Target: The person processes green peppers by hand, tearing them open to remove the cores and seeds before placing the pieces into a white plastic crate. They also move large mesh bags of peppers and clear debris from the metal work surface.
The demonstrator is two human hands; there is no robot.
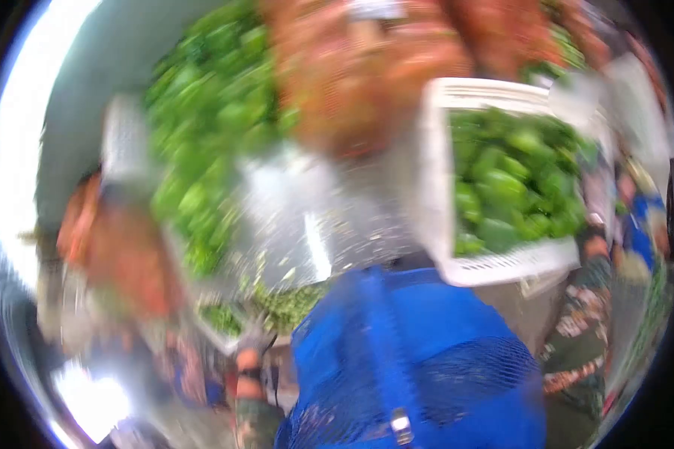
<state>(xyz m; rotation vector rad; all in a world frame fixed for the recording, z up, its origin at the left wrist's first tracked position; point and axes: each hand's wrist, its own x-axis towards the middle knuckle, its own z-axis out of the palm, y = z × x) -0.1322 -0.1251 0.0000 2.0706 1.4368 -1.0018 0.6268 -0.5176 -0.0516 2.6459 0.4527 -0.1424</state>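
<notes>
Sorting green peppers looked to be the step in hand, though blur hid much: neither hand could be made out, so their grip went untold. One white crate (502, 266) held peppers (513, 183); a second heap (210, 135) lay left on the steel bench (314, 217). One blue mesh (419, 359) hung nearest, likely wanting a steady reach next.

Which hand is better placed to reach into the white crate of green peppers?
Probably the right hand: it sits by the near corner of the white crate. The left hand is across the blue mesh bag. Blur hides both grips.
</notes>
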